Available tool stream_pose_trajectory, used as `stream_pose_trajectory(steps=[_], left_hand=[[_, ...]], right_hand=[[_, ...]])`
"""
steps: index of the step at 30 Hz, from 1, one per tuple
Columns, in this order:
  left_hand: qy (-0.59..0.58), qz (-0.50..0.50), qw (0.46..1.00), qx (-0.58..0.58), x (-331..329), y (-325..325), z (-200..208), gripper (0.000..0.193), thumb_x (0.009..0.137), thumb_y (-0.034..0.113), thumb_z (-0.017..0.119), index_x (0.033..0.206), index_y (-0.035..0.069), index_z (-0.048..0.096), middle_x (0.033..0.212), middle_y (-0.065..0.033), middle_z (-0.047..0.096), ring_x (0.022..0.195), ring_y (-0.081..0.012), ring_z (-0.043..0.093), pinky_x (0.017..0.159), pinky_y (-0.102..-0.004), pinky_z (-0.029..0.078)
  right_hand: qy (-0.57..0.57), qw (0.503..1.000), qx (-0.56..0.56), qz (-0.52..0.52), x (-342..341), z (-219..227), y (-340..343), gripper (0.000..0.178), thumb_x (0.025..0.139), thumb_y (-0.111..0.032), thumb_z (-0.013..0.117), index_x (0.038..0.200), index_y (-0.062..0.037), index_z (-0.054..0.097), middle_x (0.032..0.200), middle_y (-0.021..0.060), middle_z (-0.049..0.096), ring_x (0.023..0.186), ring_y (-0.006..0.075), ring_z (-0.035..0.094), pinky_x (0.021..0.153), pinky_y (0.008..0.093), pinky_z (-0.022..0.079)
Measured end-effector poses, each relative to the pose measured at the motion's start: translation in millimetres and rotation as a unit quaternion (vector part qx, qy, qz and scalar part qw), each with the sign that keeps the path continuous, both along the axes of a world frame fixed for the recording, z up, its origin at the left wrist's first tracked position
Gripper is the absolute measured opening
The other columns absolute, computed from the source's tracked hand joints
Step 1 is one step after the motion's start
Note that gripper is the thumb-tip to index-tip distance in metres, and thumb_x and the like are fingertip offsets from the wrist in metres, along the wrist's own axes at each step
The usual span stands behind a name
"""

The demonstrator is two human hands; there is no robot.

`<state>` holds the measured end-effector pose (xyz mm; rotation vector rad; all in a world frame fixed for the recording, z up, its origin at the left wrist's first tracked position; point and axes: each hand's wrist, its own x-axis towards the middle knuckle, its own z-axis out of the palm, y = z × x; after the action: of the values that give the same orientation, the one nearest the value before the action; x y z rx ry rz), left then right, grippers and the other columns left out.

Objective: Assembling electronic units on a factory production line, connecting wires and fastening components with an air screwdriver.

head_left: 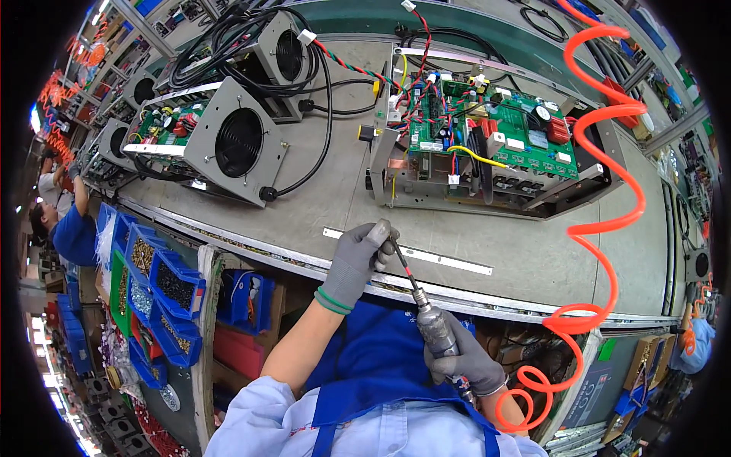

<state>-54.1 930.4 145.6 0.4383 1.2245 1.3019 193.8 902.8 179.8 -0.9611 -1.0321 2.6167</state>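
At the bench's (533, 259) near edge, the right hand (466, 359) is wrapped around a pneumatic screwdriver (435, 329), while the left hand (358, 259) pinches its bit (401, 259). Squeezing the trigger now could catch the gloved fingertips; the coiled orange air hose (609, 167) might snag the open chassis (487, 145).

grey knit gloves with green cuffs, light blue short sleeves, a darker blue apron.

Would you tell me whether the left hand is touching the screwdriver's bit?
Touching: the head view shows the left hand in its grey glove pinching the tip of the bit of the pneumatic screwdriver.
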Motion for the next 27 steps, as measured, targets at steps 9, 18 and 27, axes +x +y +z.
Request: stream_pose_trajectory(steps=[9, 18, 27], left_hand=[[0.155, -0.114, 0.981, 0.006, -13.4, 5.0, 3.4, 0.029, 0.093, 0.027, 0.054, 0.092, -0.001, 0.064, 0.07, -0.0012, 0.058, 0.058, -0.0049, 0.051, 0.05, -0.0188, 0.04], [-0.085, 0.074, 0.994, -0.007, -0.3, 18.3, -13.2, 0.036, 0.093, 0.027, 0.058, 0.117, 0.0, 0.055, 0.095, -0.0081, 0.065, 0.078, -0.0109, 0.063, 0.064, -0.0216, 0.053], [-0.115, 0.105, 0.987, 0.032, 23.5, 48.8, 1.8, 0.022, 0.09, 0.018, 0.063, 0.106, 0.003, 0.061, 0.086, -0.0049, 0.065, 0.069, -0.01, 0.062, 0.053, -0.0193, 0.049]], right_hand=[[0.145, 0.976, -0.159, -0.029, 12.8, -11.1, -4.8, 0.08, 0.071, -0.019, 0.069, 0.14, -0.0082, 0.031, 0.076, 0.0088, 0.055, 0.051, 0.0138, 0.051, 0.047, 0.0268, 0.042], [0.213, 0.95, -0.209, -0.095, 14.1, -13.7, -4.8, 0.087, 0.07, -0.033, 0.076, 0.141, -0.0103, 0.031, 0.075, 0.0087, 0.053, 0.048, 0.0132, 0.049, 0.043, 0.0278, 0.042], [0.209, 0.955, -0.165, -0.128, 22.1, -5.3, -6.9, 0.086, 0.068, -0.036, 0.078, 0.138, -0.0128, 0.034, 0.07, 0.0081, 0.051, 0.045, 0.0133, 0.046, 0.041, 0.0279, 0.04]])
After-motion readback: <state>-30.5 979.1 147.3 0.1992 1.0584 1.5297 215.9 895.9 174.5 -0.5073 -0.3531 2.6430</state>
